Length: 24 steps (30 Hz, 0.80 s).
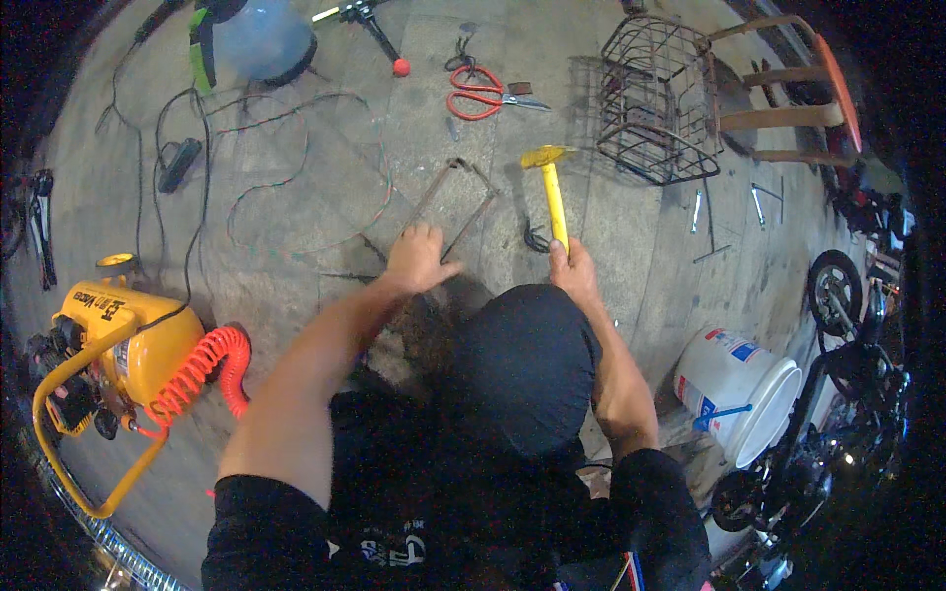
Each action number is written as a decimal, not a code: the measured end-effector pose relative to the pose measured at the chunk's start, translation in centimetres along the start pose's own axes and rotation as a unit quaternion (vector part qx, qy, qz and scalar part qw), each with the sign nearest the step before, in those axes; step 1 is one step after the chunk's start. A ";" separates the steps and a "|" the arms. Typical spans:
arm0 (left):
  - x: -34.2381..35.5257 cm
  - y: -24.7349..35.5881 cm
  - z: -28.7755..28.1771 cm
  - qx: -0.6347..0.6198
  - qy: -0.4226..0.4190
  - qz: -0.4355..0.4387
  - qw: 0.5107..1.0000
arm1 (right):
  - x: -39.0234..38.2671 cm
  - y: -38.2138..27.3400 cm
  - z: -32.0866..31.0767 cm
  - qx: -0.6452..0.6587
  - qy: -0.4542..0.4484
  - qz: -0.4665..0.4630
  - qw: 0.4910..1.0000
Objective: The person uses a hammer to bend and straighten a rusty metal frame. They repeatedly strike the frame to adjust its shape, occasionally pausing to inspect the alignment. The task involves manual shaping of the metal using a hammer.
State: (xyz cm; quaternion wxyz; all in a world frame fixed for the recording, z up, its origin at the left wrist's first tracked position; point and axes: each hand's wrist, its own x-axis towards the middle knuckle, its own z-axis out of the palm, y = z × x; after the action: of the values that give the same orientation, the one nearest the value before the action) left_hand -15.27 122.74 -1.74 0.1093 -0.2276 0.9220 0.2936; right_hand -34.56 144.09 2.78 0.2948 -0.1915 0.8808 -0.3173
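Observation:
My left hand (424,258) rests on a bent metal rod frame (475,177) on the floor, fingers curled over one rod and thumb stretched to the right. My right hand (573,264) grips a yellow hammer (554,197) by its handle, head upward, to the right of the frame. A dark coiled piece (535,236) lies beside the hammer. Red-handled scissors (477,103) lie beyond the frame. A dark cloth-covered rounded shape (517,364) hides the floor just below my hands.
A yellow compressor (148,335) with red hose (212,355) stands left, among cables (205,177). A wire basket (655,108) with a wooden framework lies upper right, wrenches (698,209) below it. A white bucket (729,394) and motorcycle (847,374) are right. A blue container (258,39) sits upper left.

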 end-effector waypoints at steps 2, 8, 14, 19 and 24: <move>-0.9 0.4 2.8 0.092 0.008 -0.005 0.996 | -0.3 0.3 0.1 0.008 -0.008 -0.011 1.000; 0.2 2.0 2.4 0.045 -0.033 -0.003 0.998 | -1.6 1.9 -0.4 0.039 -0.012 -0.004 0.999; 2.0 0.8 -3.6 -0.251 0.111 -0.004 0.962 | -1.4 0.0 -1.8 0.011 0.001 -0.045 0.999; 2.3 -1.9 -4.2 -0.287 0.086 -0.018 0.954 | -0.3 -4.0 -1.7 -0.025 -0.003 -0.053 0.998; 2.0 -2.3 -2.5 -0.365 0.056 -0.023 0.929 | 0.5 -5.5 -1.2 -0.010 -0.027 -0.079 0.996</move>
State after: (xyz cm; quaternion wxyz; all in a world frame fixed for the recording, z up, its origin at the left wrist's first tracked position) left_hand -16.10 118.82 -1.52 -0.0262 -0.2889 0.7502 0.5942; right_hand -34.88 140.37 7.08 0.2908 -0.2718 0.8579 -0.3249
